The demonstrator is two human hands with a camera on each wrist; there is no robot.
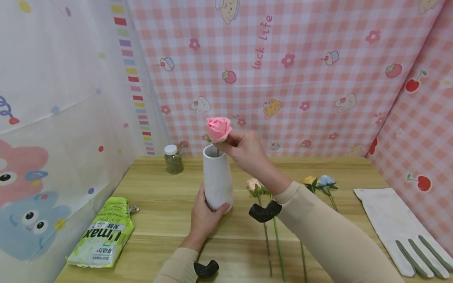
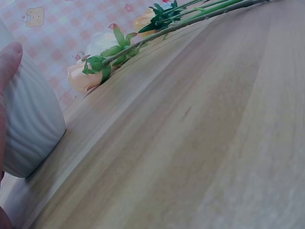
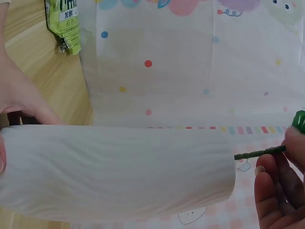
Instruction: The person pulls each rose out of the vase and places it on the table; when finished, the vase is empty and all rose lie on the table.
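Note:
A white vase [image 1: 218, 181] with a rippled surface stands upright on the table, and my left hand [image 1: 207, 216] grips it low down, thumb on the near side. Above its mouth, my right hand [image 1: 247, 151] pinches the stem of a pink rose [image 1: 218, 129] just below the bloom. The green stem [image 3: 259, 153] runs down into the vase's opening; its lower part is hidden inside. To the right of the vase lie a peach rose [image 1: 254, 186], a yellow flower [image 1: 309, 180] and a blue flower [image 1: 326, 181], partly covered by my right forearm.
A small jar [image 1: 173, 160] with a white lid stands at the back left. The green bag [image 1: 104, 234] lies at the left edge. White gloves [image 1: 393, 224] with grey-green stripes lie on the right. Patterned cloth [image 1: 247, 86] hangs behind the table.

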